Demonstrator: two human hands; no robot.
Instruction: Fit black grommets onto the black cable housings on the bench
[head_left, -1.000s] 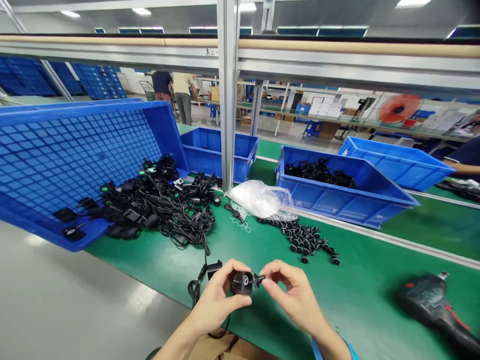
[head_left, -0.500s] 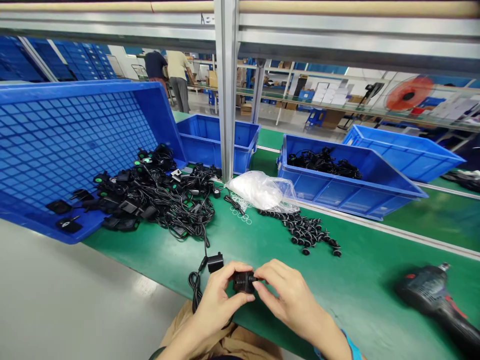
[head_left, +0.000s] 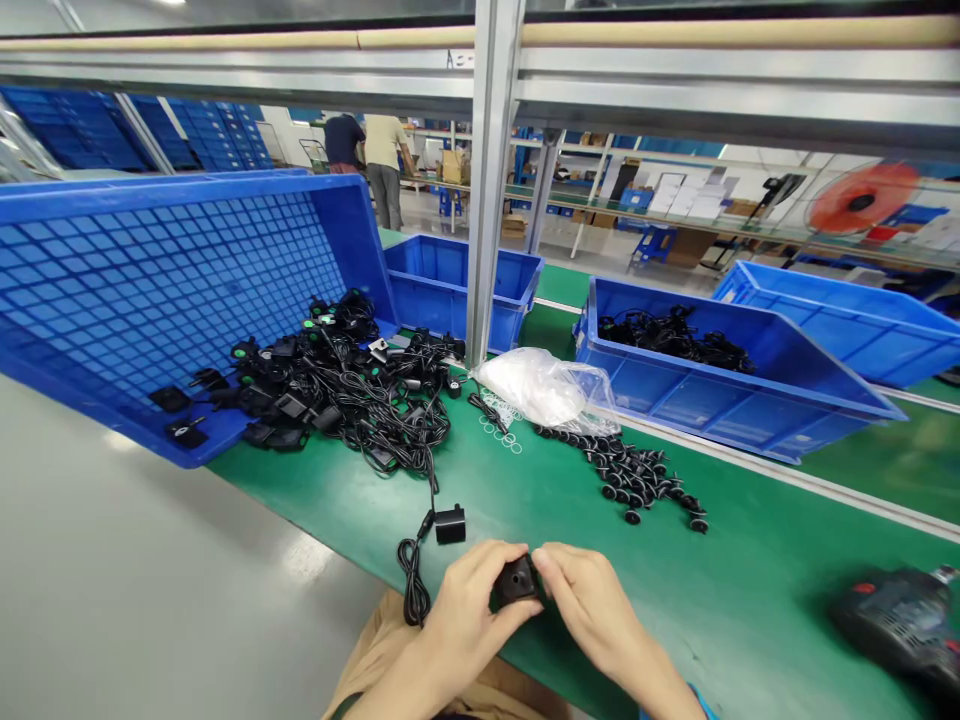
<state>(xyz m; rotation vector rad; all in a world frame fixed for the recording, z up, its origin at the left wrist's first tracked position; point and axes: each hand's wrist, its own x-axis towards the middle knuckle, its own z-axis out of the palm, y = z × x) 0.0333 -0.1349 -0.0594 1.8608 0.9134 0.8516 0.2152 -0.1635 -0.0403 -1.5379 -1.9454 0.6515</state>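
Just above the front edge of the bench, my left hand (head_left: 469,610) grips a small black block-shaped housing (head_left: 517,580) with a round hole in its face. My right hand (head_left: 592,605) is closed at the housing's right side, thumb and fingertips against it; its fingertips are partly hidden. Left of my hands lies a black box-shaped part (head_left: 451,525), beside a coiled black cable (head_left: 412,580). Small black discs with shafts (head_left: 637,475) lie in a loose heap farther back. Thin white rings (head_left: 504,432) are scattered left of them.
A big blue crate (head_left: 202,240) lies tipped at left, black corded parts (head_left: 360,400) spilling from it. A clear plastic bag (head_left: 536,385) sits by the metal post (head_left: 491,200). Blue bins (head_left: 705,390) line the back. A power driver (head_left: 900,620) lies at right.
The housing has been turned so its holed face shows, and the narrow end my right fingers pinched is out of sight. The view has shifted left, moving the scene rightward.
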